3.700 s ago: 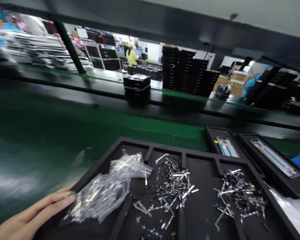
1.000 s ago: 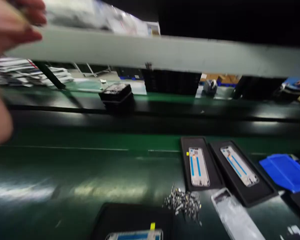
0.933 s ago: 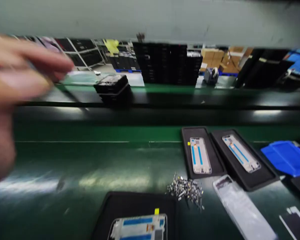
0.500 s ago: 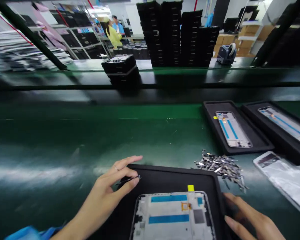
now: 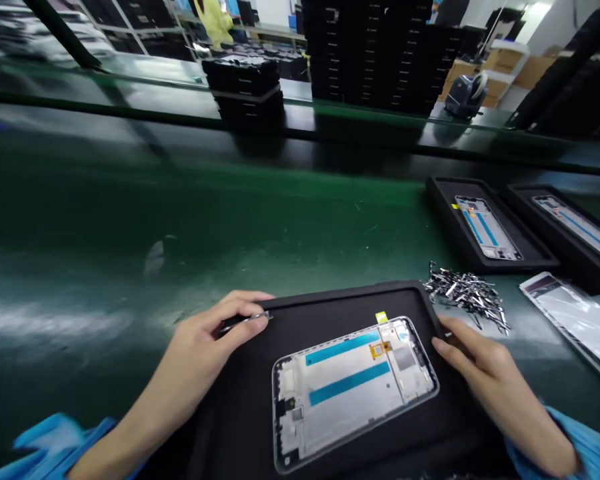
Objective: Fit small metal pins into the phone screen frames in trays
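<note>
Black tray (image 5: 310,320) gripped at edge by half-curled right hand (image 5: 485,357); phone frame (image 5: 350,393) laid inside, between fingers; thin piece (image 5: 244,322) pinched by left hand (image 5: 207,340); green bench (image 5: 280,233) exposed beyond; tray turned since moments ago.

The green bench (image 5: 95,220) bears black trays (image 5: 523,232) and loose metal strips (image 5: 467,293).

dim green worktop (image 5: 155,217), white glow at two o'clock
pale glare streaks it toward nine; the pale stack (image 5: 45,40) at ten is blurred; black trays (image 5: 370,53) at one sink into shadow; phone frame (image 5: 350,410) at five looks crisp.
</note>
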